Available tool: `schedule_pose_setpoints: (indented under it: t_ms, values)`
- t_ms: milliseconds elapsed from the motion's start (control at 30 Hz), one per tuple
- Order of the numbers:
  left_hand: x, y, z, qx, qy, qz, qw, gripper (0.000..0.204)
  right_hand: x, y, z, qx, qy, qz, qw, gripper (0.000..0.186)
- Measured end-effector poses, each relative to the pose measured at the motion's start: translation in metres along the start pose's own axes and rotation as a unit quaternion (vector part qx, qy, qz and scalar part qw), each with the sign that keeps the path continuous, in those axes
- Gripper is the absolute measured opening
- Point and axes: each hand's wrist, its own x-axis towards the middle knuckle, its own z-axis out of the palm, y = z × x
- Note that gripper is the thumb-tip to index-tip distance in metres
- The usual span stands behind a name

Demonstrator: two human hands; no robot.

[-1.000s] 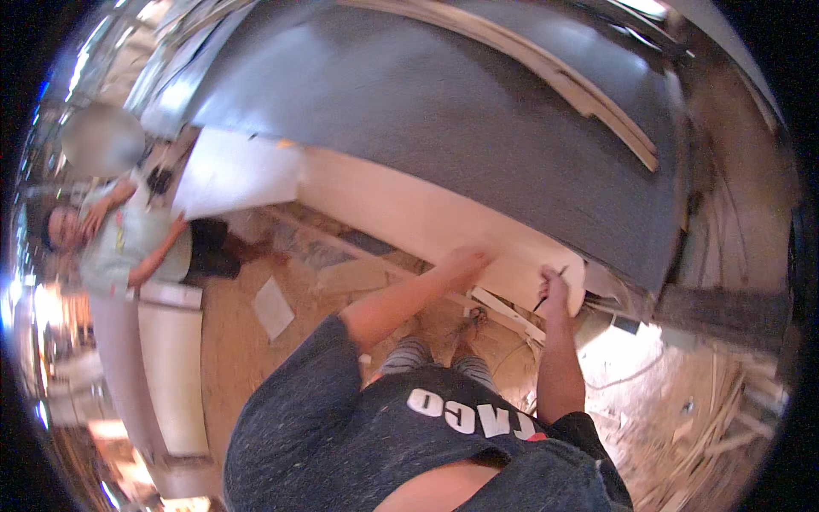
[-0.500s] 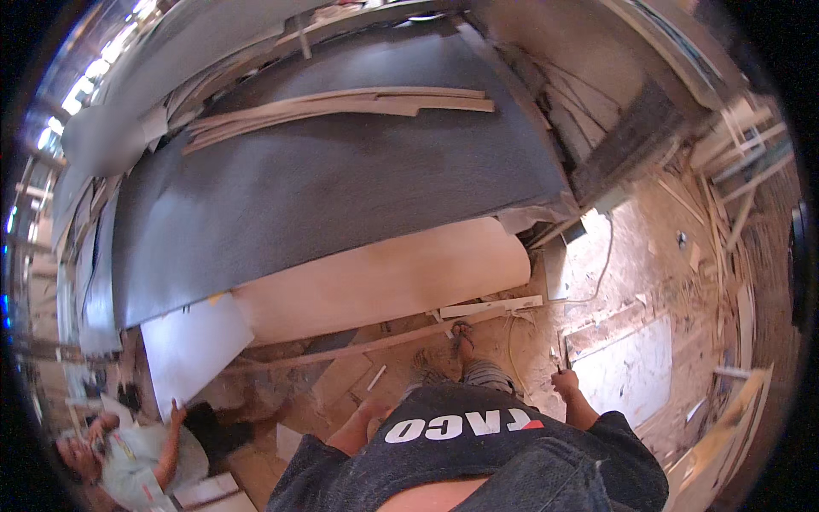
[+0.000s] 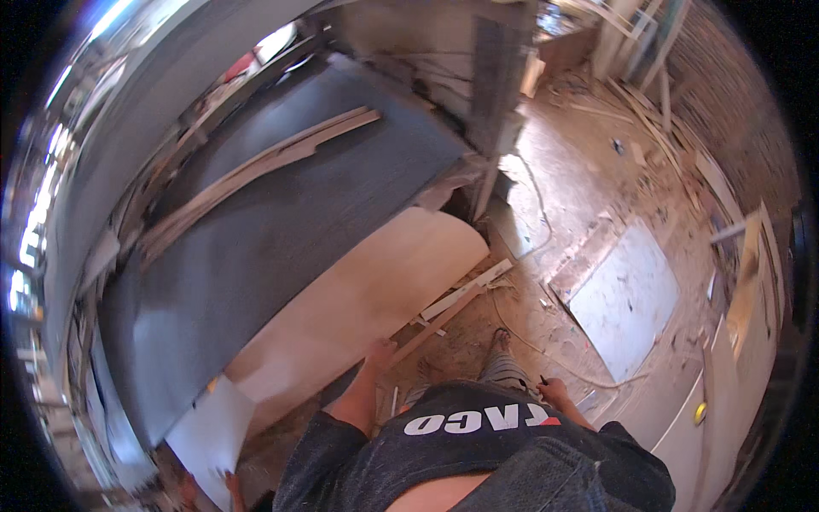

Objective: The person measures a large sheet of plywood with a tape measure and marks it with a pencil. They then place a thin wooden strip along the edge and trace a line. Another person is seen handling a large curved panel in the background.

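My left hand [image 3: 381,351] is at the near edge of a long pale wooden sheet [image 3: 363,303]. Motion blurs its fingers, and whether it grips the edge I cannot tell. Down at my right side, my right hand [image 3: 553,392] is closed on a small dark slender object [image 3: 543,381], too small to name surely. Beyond the pale sheet, a large dark grey sheet [image 3: 281,196] covers a low stack. Several thin wooden strips [image 3: 256,175] lie across it. At the near left corner, another person's hands [image 3: 213,488] touch a white board [image 3: 209,435].
A white panel [image 3: 627,299] lies on the dusty floor at right, with a cable [image 3: 543,205] beyond it. Wooden battens [image 3: 456,303] lie before my feet. Boards [image 3: 721,410] with a yellow round item [image 3: 700,414] are at the far right. Scraps litter the ground.
My view has turned to the right. My left hand has moved forward to the pale sheet's near edge. My right hand still holds the small dark object. The other person is now mostly out of view.
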Motion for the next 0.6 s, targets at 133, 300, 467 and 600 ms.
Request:
schedule_pose_setpoints:
  t_ms: [133,300,467,600]
  values:
    - [0.007,0.049,0.068,0.071,-0.127,0.098,0.985,0.036,-0.01,0.083,-0.014,0.106,0.063,0.014,0.992,0.033]
    - [0.023,0.113,0.143,0.187,-0.258,0.168,0.933,0.033,0.015,0.128,-0.068,0.035,0.131,0.023,0.99,0.04]
    - [0.079,0.235,0.176,0.261,-0.288,0.203,0.899,0.029,0.033,0.155,-0.165,0.084,0.18,0.047,0.979,0.038]
    - [0.139,0.363,0.226,0.227,-0.295,0.259,0.891,0.027,0.069,0.198,-0.215,0.115,0.268,0.123,0.949,0.035]
